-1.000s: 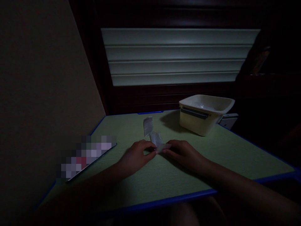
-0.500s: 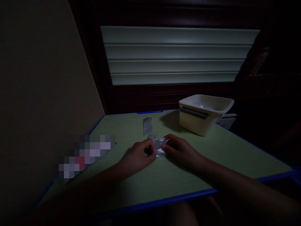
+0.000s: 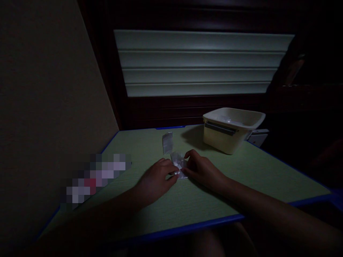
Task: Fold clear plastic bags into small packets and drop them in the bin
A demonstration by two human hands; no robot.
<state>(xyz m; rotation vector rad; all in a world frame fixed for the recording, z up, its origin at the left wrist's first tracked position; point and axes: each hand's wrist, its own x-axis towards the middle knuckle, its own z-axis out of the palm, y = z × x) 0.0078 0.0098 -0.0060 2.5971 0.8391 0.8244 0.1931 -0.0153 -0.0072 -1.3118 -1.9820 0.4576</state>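
A crinkled clear plastic bag lies on the green tabletop between my two hands, partly folded. My left hand pinches its near left edge between thumb and fingertips. On the right side, my right hand grips the bag with curled fingers, the thumb on its near part and the index finger by the far side. Just beyond is a flat folded plastic piece, touched by neither hand.
A cream plastic bin with a grey handle stands at the back right, clear plastic inside it. A blurred-out long object lies along the left edge. The green table has a blue rim. Slatted panel behind; the room is dim.
The bag looks flatter and its far part smoother than before. My left fingers have come down closer to the table, and the right thumb has shifted slightly toward the left fingertips.
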